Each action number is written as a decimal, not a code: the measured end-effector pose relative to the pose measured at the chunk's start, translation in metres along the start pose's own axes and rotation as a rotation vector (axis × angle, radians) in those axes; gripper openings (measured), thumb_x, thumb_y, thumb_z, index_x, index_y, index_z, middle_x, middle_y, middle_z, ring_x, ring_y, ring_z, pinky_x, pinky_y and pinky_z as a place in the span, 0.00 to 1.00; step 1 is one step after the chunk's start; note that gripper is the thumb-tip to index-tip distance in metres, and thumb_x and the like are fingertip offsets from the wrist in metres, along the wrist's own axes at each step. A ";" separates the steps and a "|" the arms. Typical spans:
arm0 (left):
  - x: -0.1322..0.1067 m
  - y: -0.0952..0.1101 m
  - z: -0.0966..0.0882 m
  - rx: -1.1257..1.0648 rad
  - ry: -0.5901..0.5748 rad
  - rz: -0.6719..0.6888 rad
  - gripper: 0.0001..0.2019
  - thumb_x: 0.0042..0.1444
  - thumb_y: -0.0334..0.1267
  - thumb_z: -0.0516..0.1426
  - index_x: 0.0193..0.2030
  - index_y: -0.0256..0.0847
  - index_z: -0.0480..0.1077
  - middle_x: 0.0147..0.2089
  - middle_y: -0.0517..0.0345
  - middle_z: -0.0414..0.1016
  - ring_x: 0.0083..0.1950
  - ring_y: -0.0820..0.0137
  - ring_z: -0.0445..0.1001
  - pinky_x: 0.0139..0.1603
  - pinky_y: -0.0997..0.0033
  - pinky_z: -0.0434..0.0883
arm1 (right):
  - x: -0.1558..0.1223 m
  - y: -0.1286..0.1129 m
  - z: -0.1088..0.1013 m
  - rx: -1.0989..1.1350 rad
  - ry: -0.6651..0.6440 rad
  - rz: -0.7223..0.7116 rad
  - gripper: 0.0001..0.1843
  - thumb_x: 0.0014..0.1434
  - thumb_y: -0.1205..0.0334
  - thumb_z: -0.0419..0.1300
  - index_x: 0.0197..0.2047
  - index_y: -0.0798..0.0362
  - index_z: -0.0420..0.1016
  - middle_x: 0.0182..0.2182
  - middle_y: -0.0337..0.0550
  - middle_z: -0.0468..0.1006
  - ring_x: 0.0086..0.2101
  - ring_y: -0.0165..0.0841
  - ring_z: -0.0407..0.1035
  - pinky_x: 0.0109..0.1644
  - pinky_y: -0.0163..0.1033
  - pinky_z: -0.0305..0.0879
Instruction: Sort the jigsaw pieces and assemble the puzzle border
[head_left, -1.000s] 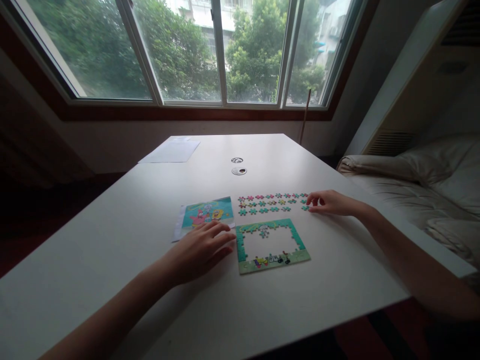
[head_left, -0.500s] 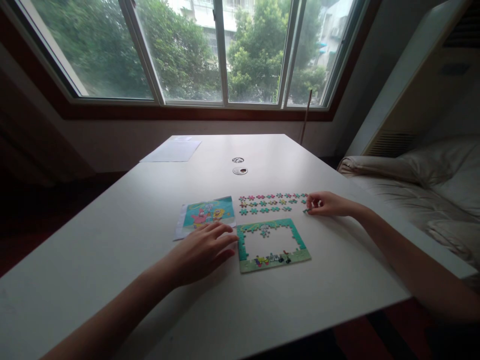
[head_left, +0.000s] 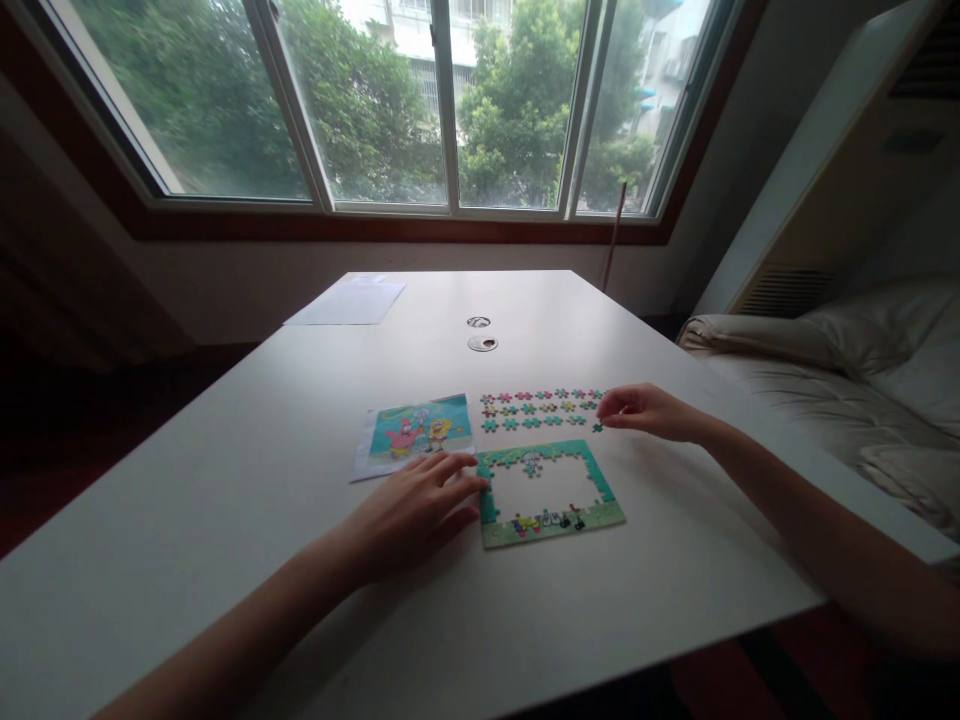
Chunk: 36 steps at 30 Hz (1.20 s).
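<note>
A partly assembled jigsaw puzzle [head_left: 555,534] lies flat, its border joined around a bare middle, with a few pieces fitted at the top. My left hand [head_left: 424,510] rests palm down with fingers stretched out, the fingertips at the puzzle's left edge. Above the puzzle, loose jigsaw pieces [head_left: 529,408] lie in three rows. At the right end of these rows my right hand [head_left: 649,412] pinches a small green jigsaw piece [head_left: 598,427] low over the table. Beside the puzzle a reference picture [head_left: 420,428] of cartoon figures lies partly behind my left hand.
The white table [head_left: 225,560] carries a sheet of paper [head_left: 349,302] at its far left corner. Two round fittings [head_left: 480,344] are set in the tabletop beyond the pieces. A padded sofa [head_left: 810,370] stands to the right, and a window [head_left: 375,110] is behind the table.
My right hand has moved a little to the left with the green jigsaw piece, toward the end of the bottom row. The left hand stays at the puzzle's edge.
</note>
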<state>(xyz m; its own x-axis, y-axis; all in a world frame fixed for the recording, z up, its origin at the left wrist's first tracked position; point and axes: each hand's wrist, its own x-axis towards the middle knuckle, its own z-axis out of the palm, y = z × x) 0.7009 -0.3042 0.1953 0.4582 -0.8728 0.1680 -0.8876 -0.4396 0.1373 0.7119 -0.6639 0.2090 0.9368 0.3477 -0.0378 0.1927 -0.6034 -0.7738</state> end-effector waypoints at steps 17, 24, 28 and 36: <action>0.000 -0.001 0.002 0.014 0.000 0.027 0.13 0.61 0.37 0.48 0.52 0.45 0.61 0.51 0.51 0.65 0.50 0.61 0.65 0.47 0.57 0.67 | 0.068 -0.074 0.093 -0.107 -0.265 -0.276 0.10 0.51 0.63 0.61 0.38 0.55 0.75 0.26 0.39 0.75 0.26 0.26 0.65 0.28 0.29 0.59; 0.000 -0.002 0.003 0.016 0.002 0.034 0.13 0.61 0.38 0.47 0.52 0.44 0.61 0.50 0.51 0.65 0.49 0.62 0.65 0.47 0.57 0.67 | 0.056 -0.070 0.102 -0.278 -0.042 -0.380 0.06 0.51 0.65 0.60 0.35 0.54 0.75 0.28 0.38 0.75 0.28 0.26 0.65 0.32 0.30 0.58; 0.000 -0.002 0.002 0.020 0.008 0.021 0.13 0.62 0.39 0.47 0.52 0.44 0.62 0.51 0.50 0.65 0.50 0.61 0.65 0.49 0.57 0.66 | 0.043 -0.066 0.105 -0.359 0.054 -0.401 0.04 0.52 0.65 0.59 0.33 0.54 0.74 0.29 0.40 0.73 0.30 0.28 0.65 0.35 0.32 0.59; 0.001 -0.002 0.001 0.009 -0.004 0.008 0.12 0.62 0.38 0.47 0.51 0.44 0.62 0.51 0.51 0.65 0.51 0.61 0.64 0.50 0.56 0.65 | 0.034 -0.066 0.114 -0.353 0.075 -0.388 0.09 0.52 0.58 0.61 0.36 0.53 0.74 0.30 0.41 0.73 0.32 0.30 0.66 0.36 0.33 0.59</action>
<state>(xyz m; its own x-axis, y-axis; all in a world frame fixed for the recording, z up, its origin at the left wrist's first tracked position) 0.7030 -0.3044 0.1942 0.4511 -0.8770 0.1655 -0.8916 -0.4347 0.1268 0.6978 -0.5308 0.1867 0.7929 0.5490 0.2643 0.6039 -0.6501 -0.4612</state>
